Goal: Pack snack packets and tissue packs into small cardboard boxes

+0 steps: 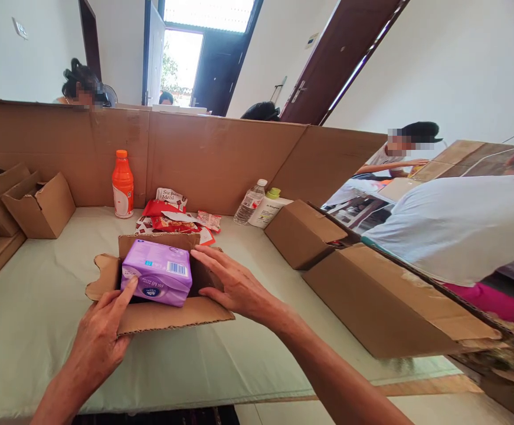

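A purple tissue pack sits tilted in the mouth of an open cardboard box, its top above the rim. My left hand is at the box's near left corner, index finger stretched onto the pack and thumb below the front flap. It appears to grip the corner, though the folded fingers are partly hidden. On the right side, my right hand reaches over the box edge with fingers and thumb apart. Its fingertips are beside the pack; whether they touch it I cannot tell.
Behind the box lie red snack packets. An orange drink bottle, a clear water bottle and a white bottle with a green cap stand near the cardboard partition. Cardboard boxes flank both sides. Several people are beyond.
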{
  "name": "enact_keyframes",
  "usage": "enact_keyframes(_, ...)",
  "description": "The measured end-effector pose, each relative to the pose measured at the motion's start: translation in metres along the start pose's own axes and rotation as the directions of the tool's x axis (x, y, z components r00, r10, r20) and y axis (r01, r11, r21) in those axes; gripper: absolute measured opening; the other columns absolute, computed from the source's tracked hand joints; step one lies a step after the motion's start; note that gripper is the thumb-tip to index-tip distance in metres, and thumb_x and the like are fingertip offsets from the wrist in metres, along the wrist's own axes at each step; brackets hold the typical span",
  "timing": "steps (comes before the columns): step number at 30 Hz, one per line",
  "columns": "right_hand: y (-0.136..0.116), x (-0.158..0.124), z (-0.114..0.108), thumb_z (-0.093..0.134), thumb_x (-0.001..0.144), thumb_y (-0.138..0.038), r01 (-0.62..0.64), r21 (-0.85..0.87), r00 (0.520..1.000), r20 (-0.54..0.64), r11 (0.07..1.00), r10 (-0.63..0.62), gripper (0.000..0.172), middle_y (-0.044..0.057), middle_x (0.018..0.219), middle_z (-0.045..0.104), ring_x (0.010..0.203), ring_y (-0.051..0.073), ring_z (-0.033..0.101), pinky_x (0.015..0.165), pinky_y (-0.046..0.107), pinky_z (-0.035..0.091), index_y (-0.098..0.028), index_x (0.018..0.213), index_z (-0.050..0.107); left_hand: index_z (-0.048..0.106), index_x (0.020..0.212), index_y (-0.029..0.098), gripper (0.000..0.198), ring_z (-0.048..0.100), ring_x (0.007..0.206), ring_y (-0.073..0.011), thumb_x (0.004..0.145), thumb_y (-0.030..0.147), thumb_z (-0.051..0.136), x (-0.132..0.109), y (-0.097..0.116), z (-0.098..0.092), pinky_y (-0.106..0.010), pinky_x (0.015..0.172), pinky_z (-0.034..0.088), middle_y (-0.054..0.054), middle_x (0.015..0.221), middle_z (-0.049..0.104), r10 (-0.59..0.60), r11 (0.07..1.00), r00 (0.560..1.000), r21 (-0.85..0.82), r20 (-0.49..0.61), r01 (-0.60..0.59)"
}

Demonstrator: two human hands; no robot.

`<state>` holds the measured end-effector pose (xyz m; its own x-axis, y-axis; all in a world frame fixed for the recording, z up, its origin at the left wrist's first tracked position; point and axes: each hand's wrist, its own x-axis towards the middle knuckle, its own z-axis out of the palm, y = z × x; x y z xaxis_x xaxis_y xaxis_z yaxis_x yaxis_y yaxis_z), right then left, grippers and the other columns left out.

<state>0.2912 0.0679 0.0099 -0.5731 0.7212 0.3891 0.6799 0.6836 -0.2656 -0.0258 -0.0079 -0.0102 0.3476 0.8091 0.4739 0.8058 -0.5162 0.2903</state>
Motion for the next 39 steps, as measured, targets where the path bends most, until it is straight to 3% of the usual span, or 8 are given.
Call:
enact_keyframes(7,-0.003,0.014,0.001,0.066,0.089,-0.02,-0.069,-0.039,0.994,0.083,0.997,0.072,0.082,0.015,0.152,0.051,0.133,0.035,0.057,0.102,0.058,0.054,-0.031,0.16,0.027,0.011,0.163,0.035,0.105,0.065,0.112,-0.0272,0.072,-0.001,0.049,-0.002,-0.001,0.002,-0.038,0.087,0.058,-0.003,0.115,0.072,0.006,1.0,1.0,-0.002,-0.003,-0.006)
enact_keyframes(11,-0.005,0.014,0.005,0.069,0.088,-0.02,0.063,-0.021,0.998,-0.029,0.998,-0.063,0.09,0.016,0.164,0.035,0.147,0.035,0.042,0.112,0.057,0.046,-0.032,0.162,0.019,0.012,0.163,0.036,0.108,0.065,0.112,-0.027,0.068,-0.002,0.048,-0.002,-0.001,0.002,-0.037,0.085,0.058,-0.004,0.12,0.07,0.003,1.0,1.0,0.002,-0.005,-0.003)
enact_keyframes(14,-0.005,0.018,0.004,0.072,0.086,-0.02,0.104,-0.056,0.994,-0.025,0.993,-0.106,0.086,0.017,0.163,0.037,0.143,0.037,0.046,0.113,0.059,0.044,-0.031,0.16,0.028,0.013,0.163,0.036,0.107,0.066,0.111,-0.027,0.069,-0.001,0.048,-0.002,-0.002,0.001,-0.037,0.085,0.058,-0.005,0.12,0.07,-0.004,1.0,1.0,0.002,0.005,0.004)
enact_keyframes(19,-0.008,0.026,-0.001,0.067,0.086,-0.02,-0.017,-0.002,0.995,0.103,1.0,0.018,0.081,0.016,0.147,0.058,0.128,0.035,0.06,0.105,0.057,0.05,-0.027,0.159,0.032,0.011,0.163,0.036,0.104,0.065,0.112,-0.0274,0.073,-0.001,0.048,-0.002,-0.001,0.002,-0.037,0.085,0.058,-0.004,0.116,0.07,-0.006,1.0,1.0,-0.006,-0.004,0.006)
enact_keyframes(24,-0.015,0.027,-0.002,0.062,0.085,-0.019,-0.059,0.183,0.988,0.148,0.981,0.032,0.085,0.013,0.157,0.048,0.139,0.033,0.052,0.112,0.055,0.045,-0.028,0.162,0.027,0.011,0.163,0.038,0.105,0.066,0.11,-0.0275,0.073,0.0,0.049,-0.004,-0.001,0.003,-0.038,0.084,0.058,-0.005,0.12,0.069,-0.022,1.0,1.0,-0.012,0.005,0.022)
enact_keyframes(29,-0.011,0.029,-0.001,0.07,0.085,-0.04,-0.143,0.454,0.975,0.218,0.88,0.046,0.089,0.012,0.166,0.033,0.145,0.034,0.043,0.114,0.056,0.041,-0.029,0.162,0.026,0.01,0.163,0.038,0.104,0.066,0.111,-0.0287,0.074,0.001,0.049,-0.005,-0.002,0.004,-0.041,0.084,0.059,-0.007,0.121,0.068,-0.031,0.999,0.999,-0.017,0.017,0.031)
enact_keyframes(35,0.003,0.036,0.005,0.074,0.079,-0.062,-0.28,0.79,0.944,0.331,0.546,0.005,0.1,0.015,0.162,0.038,0.138,0.032,0.051,0.111,0.05,0.045,-0.027,0.161,0.027,0.013,0.163,0.035,0.101,0.066,0.11,-0.0275,0.075,0.001,0.05,-0.003,0.0,0.004,-0.037,0.083,0.059,-0.007,0.12,0.069,-0.025,1.0,1.0,-0.001,0.014,0.025)
enact_keyframes(39,-0.005,0.037,0.011,0.081,0.072,-0.062,-0.317,0.737,0.941,0.321,0.597,0.104,0.11,0.015,0.161,0.039,0.137,0.033,0.052,0.112,0.05,0.045,-0.027,0.16,0.027,0.009,0.163,0.036,0.104,0.064,0.113,-0.0275,0.074,0.0,0.049,-0.002,0.0,0.004,-0.037,0.085,0.058,-0.005,0.118,0.071,0.025,1.0,1.0,-0.006,-0.008,-0.025)
